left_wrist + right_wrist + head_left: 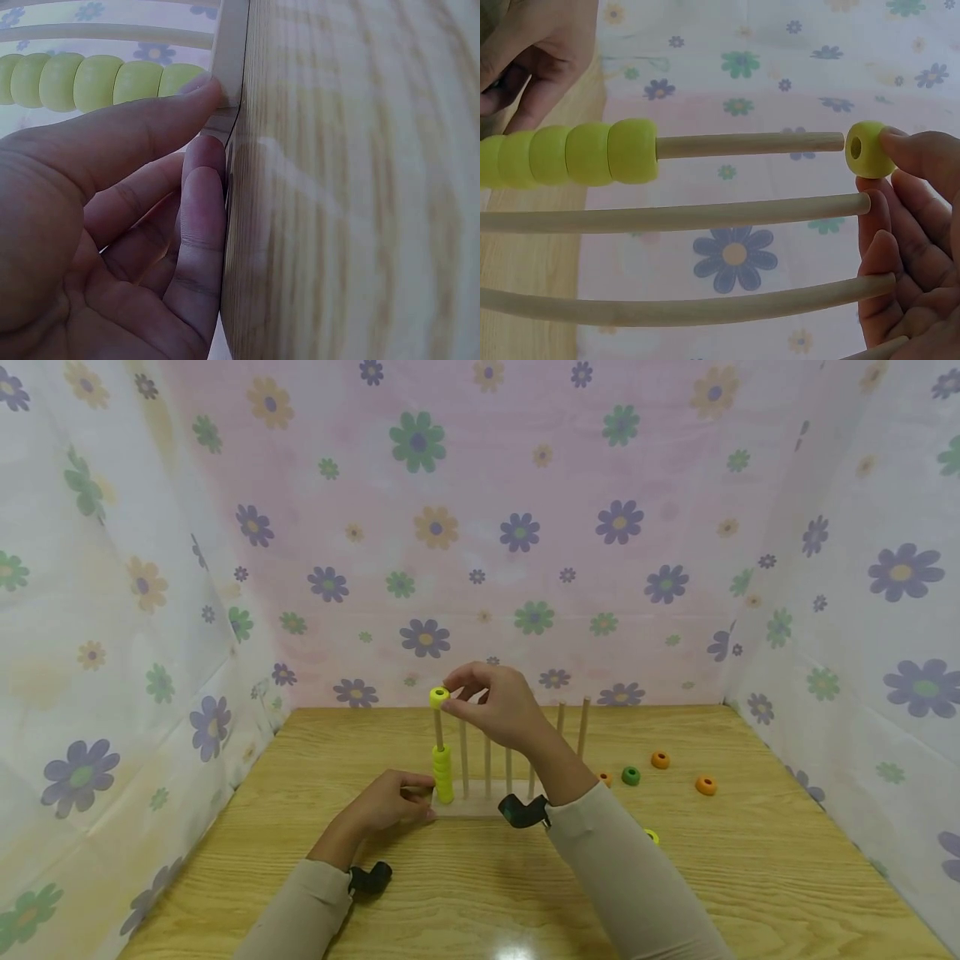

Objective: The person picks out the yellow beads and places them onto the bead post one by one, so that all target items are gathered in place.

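My right hand (501, 703) pinches a yellow bead (877, 156) between thumb and fingers, right at the top of the leftmost peg (750, 143). In the right wrist view the bead's hole faces the peg tip, with a sliver of gap. Lower on that peg sits a stack of several yellow beads (442, 774). The pegs rise from a pale wooden base (472, 809). At its left end my left hand (386, 802) holds the base, thumb (180, 105) on one face and fingers around the end. Other pegs stand partly behind my right hand and forearm.
To the right on the wooden table (465, 893) lie a green bead (632, 776) and a few orange beads (660, 760). A yellow bead (652, 837) shows partly beyond my right sleeve (622, 868). Flowered cloth walls (480, 527) surround the table at the back and sides.
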Tool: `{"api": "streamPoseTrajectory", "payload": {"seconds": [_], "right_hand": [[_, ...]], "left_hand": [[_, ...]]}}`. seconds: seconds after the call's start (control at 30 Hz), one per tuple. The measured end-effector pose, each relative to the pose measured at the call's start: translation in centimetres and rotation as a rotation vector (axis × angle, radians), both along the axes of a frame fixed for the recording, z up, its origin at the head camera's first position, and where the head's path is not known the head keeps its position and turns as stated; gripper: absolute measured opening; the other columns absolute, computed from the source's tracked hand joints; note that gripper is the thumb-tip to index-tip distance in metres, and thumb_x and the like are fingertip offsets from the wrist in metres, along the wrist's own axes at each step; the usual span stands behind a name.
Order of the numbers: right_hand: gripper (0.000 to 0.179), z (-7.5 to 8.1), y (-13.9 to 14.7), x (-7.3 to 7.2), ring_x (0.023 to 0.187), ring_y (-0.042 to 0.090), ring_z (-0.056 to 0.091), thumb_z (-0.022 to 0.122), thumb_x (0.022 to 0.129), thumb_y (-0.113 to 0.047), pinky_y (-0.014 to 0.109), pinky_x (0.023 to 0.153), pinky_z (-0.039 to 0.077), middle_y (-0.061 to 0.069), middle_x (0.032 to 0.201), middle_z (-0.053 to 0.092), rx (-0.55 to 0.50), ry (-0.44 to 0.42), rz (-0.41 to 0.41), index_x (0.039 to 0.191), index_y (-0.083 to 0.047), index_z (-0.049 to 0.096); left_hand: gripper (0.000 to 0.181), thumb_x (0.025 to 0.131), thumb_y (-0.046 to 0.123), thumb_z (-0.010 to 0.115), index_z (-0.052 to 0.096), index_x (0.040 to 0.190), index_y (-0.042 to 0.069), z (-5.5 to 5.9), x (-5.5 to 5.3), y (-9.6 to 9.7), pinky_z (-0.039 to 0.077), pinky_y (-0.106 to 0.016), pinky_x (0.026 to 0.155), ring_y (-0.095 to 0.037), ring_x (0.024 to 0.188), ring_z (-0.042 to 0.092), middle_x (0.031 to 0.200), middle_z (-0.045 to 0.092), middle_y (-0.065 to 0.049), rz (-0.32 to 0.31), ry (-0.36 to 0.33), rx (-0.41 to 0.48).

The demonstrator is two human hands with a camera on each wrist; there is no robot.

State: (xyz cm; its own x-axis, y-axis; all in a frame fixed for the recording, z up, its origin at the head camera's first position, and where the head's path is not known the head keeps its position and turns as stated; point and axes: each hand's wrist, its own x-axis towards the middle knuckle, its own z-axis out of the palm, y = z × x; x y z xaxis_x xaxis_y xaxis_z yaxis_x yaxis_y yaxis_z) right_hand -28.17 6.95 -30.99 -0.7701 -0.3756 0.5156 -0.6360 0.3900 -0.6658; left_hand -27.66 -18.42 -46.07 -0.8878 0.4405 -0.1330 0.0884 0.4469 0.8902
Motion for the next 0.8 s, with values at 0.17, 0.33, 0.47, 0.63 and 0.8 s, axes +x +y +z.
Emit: {"api": "streamPoseTrajectory", "payload": {"seconds": [0.17,0.33,0.47,0.63,0.8], "right_hand": [[0.02,0.1,-0.16,0.06,0.089,0.008,0.068,0.078,0.095,-0.032,0.033,0.076,0.058,-0.01,0.107,0.073,-0.009,-0.027,-0.005,0.113,-0.024,0.074],[0.022,0.24,-0.34,0.17,0.089,0.009,0.068,0.078,0.094,-0.034,0.035,0.068,0.057,-0.01,0.109,0.072,-0.017,-0.065,-0.018,0.114,-0.026,0.074],[0.021,0.41,-0.46,0.31,0.09,0.01,0.068,0.078,0.094,-0.033,0.036,0.066,0.056,-0.011,0.109,0.072,-0.019,-0.083,-0.025,0.113,-0.026,0.074],[0.019,0.58,-0.55,0.46,0.092,0.011,0.068,0.078,0.095,-0.031,0.037,0.067,0.056,-0.01,0.109,0.072,-0.018,-0.098,-0.028,0.113,-0.025,0.074],[0.02,0.67,-0.57,0.54,0.093,0.011,0.068,0.078,0.095,-0.03,0.037,0.068,0.056,-0.01,0.109,0.072,-0.022,-0.104,-0.026,0.113,-0.024,0.075]], "left_hand": [[0.051,0.095,0.006,0.073,0.061,0.144,0.004,-0.03,0.06,0.06,0.057,-0.042,0.093,-0.02,0.099,0.072,0.121,0.073,-0.007,0.01,-0.004,-0.003],[0.052,0.094,0.006,0.074,0.061,0.144,0.005,-0.16,0.02,0.03,0.057,-0.043,0.095,-0.02,0.1,0.072,0.125,0.071,-0.008,0.014,-0.003,-0.007],[0.051,0.094,0.007,0.074,0.062,0.144,0.005,-0.15,0.02,0.03,0.057,-0.043,0.094,-0.02,0.1,0.071,0.126,0.071,-0.008,0.011,0.005,-0.01],[0.051,0.093,0.007,0.075,0.063,0.143,0.005,-0.05,0.05,0.1,0.057,-0.043,0.094,-0.019,0.099,0.071,0.121,0.073,-0.007,0.012,0.011,-0.013],[0.052,0.093,0.008,0.076,0.062,0.143,0.005,-0.01,0.06,0.1,0.056,-0.044,0.094,-0.019,0.099,0.071,0.118,0.074,-0.006,0.01,0.015,-0.02]]}}
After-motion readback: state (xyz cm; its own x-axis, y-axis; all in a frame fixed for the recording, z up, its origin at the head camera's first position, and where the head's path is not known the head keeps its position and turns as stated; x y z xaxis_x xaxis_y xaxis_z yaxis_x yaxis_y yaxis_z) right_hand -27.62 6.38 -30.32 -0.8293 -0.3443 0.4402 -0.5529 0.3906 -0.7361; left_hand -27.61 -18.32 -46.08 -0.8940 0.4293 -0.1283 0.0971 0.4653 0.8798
